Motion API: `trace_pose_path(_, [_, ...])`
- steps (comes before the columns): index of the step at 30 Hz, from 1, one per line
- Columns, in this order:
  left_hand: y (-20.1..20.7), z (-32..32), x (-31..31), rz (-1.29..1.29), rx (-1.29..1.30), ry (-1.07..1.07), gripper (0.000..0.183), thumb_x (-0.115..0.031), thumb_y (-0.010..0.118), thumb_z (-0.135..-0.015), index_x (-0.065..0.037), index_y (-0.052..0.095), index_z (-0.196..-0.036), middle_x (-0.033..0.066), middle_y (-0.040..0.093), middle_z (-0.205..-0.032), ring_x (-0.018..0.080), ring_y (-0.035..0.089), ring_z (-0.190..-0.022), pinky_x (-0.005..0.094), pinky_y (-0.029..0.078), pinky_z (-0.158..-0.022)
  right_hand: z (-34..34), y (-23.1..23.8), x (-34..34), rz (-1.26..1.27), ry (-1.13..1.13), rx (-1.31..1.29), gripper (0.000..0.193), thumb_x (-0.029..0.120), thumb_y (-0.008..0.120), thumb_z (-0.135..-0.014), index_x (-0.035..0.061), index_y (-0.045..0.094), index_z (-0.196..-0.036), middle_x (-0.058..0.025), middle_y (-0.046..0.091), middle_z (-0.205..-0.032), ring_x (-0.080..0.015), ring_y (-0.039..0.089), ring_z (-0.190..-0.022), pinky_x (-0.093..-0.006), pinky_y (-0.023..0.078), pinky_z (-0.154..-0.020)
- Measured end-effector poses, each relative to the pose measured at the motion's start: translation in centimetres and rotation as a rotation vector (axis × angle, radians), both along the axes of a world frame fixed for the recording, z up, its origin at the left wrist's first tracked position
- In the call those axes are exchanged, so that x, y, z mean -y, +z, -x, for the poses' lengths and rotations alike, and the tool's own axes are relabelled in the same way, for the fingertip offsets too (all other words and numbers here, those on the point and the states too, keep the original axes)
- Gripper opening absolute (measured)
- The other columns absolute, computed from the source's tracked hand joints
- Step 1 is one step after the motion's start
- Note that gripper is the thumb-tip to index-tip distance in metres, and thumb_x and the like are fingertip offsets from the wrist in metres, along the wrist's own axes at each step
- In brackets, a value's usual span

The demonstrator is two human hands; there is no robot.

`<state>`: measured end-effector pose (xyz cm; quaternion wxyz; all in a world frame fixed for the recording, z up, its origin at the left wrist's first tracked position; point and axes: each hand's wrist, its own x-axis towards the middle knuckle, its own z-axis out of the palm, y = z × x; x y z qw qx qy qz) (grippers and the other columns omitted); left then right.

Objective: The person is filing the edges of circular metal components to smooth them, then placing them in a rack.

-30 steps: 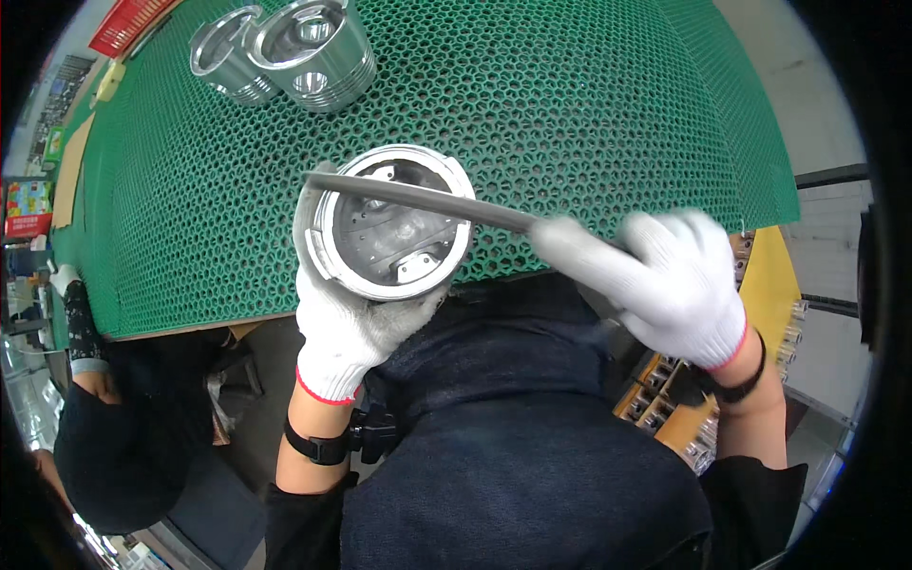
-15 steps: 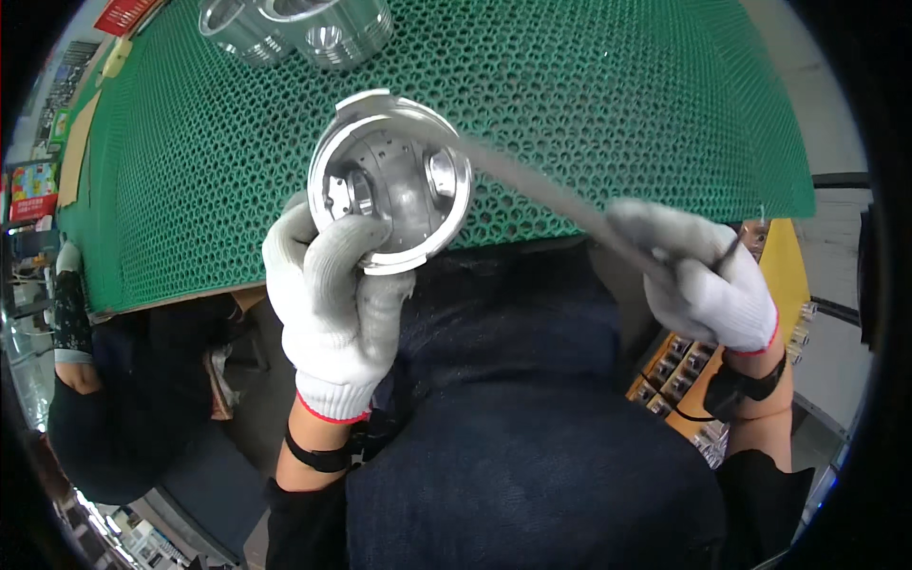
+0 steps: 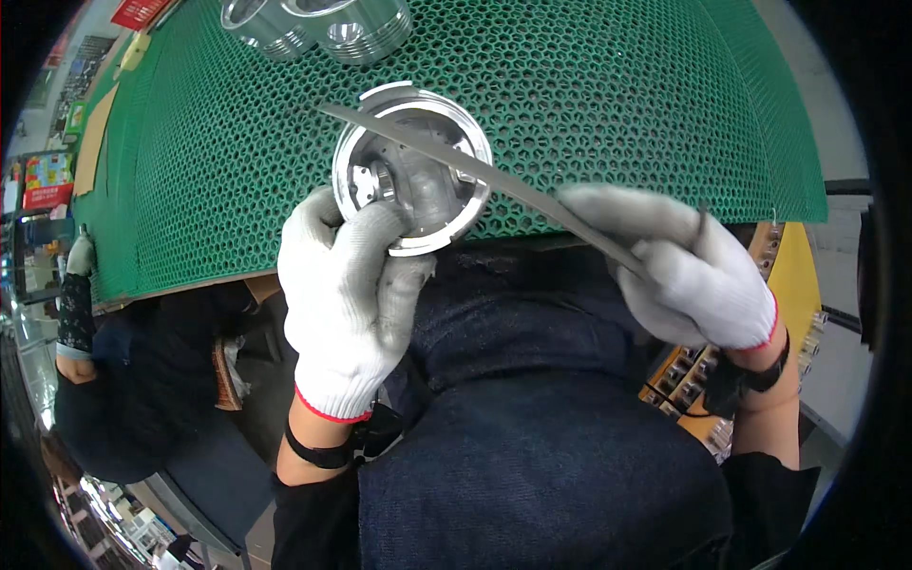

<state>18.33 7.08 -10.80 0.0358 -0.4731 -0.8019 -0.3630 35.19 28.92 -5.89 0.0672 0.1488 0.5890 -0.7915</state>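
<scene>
A shiny metal piston [image 3: 423, 195] is tilted so its hollow inside faces me, above the near edge of the green mat. My left hand [image 3: 347, 299], in a white knitted glove, is closed on its lower left rim, thumb over the edge. In my gloved right hand [image 3: 693, 271] is a long, flat grey file [image 3: 522, 190], gripped at its near end. The file slants up and left across the piston's opening, its tip past the far left rim. Whether it touches the rim I cannot tell.
Ribbed metal pistons [image 3: 366, 33] stand at the far left of the green honeycomb mat [image 3: 617, 114]. A tan strip [image 3: 95, 138] lies along its left side. Below my right hand is a wooden tray [image 3: 679, 375] of small metal parts. Another person's gloved hand [image 3: 82, 255] is at far left.
The file's tip has come into sight past the piston's far left rim, and the blade is less blurred. My right hand has shifted slightly left relative to the piston. My left hand keeps its grip.
</scene>
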Motion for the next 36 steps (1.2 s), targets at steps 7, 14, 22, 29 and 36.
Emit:
trace_pose_path(7, [-0.2,-0.2,-1.6,0.091,-0.137,0.025,0.029,-0.024,0.073,-0.078,-0.006,0.068,-0.099,0.0202,0.058,-0.103,0.0343,0.057,-0.09,0.0432,0.047,-0.078,3.9,0.0,2.5,0.06,0.146,0.06,0.056,0.022,0.05,-0.099,-0.0019,0.035,-0.147,0.0055,0.053,-0.066,-0.0012,0.047,-0.05,-0.0172,0.04,-0.046])
trace_pose_path(14, [1.1,1.9,0.2,-0.045,0.159,-0.177,0.048,-0.011,0.075,-0.075,-0.006,0.063,-0.121,0.018,0.058,-0.107,0.0317,0.058,-0.096,0.0414,0.049,-0.086,2.6,-1.0,-1.0,-0.3,0.088,-0.172,0.054,0.024,0.055,-0.097,-0.0019,0.043,-0.143,0.001,0.059,-0.084,-0.0005,0.046,-0.052,-0.0174,0.038,-0.047])
trace_pose_path(22, [3.9,3.0,-4.2,0.164,-0.528,-0.298,0.051,-0.041,0.084,-0.056,-0.014,0.07,-0.097,0.0144,0.052,-0.13,0.0432,0.041,-0.131,0.0583,0.033,-0.109,-1.9,0.5,-2.0,-1.188,-0.097,-0.293,0.049,0.002,0.057,-0.085,-0.0037,0.053,-0.133,-0.0228,0.063,-0.127,-0.0225,0.067,-0.073,-0.0355,0.053,-0.072])
trace_pose_path(29, [-2.8,1.4,-3.8,-0.355,-0.158,-0.131,0.112,-0.05,0.09,-0.054,-0.007,0.037,-0.142,0.0161,0.038,-0.141,0.0414,0.037,-0.135,0.0525,0.036,-0.112,-5.9,2.0,-2.7,-1.8,0.153,-0.241,0.057,0.017,0.068,-0.074,0.02,0.063,-0.131,-0.0018,0.053,-0.062,-0.0189,0.054,-0.05,-0.0345,0.043,-0.049])
trace_pose_path(36, [-4.1,0.3,-4.3,-0.172,0.437,-0.146,0.12,-0.019,0.091,-0.058,0.005,0.015,-0.148,0.0224,0.052,-0.134,0.0322,0.058,-0.121,0.0399,0.049,-0.102,0.7,1.8,-2.4,-1.923,0.21,-0.377,0.055,0.009,0.067,-0.064,0.0236,0.07,-0.117,0.0017,0.038,-0.058,-0.0173,0.044,-0.049,-0.0338,0.035,-0.048])
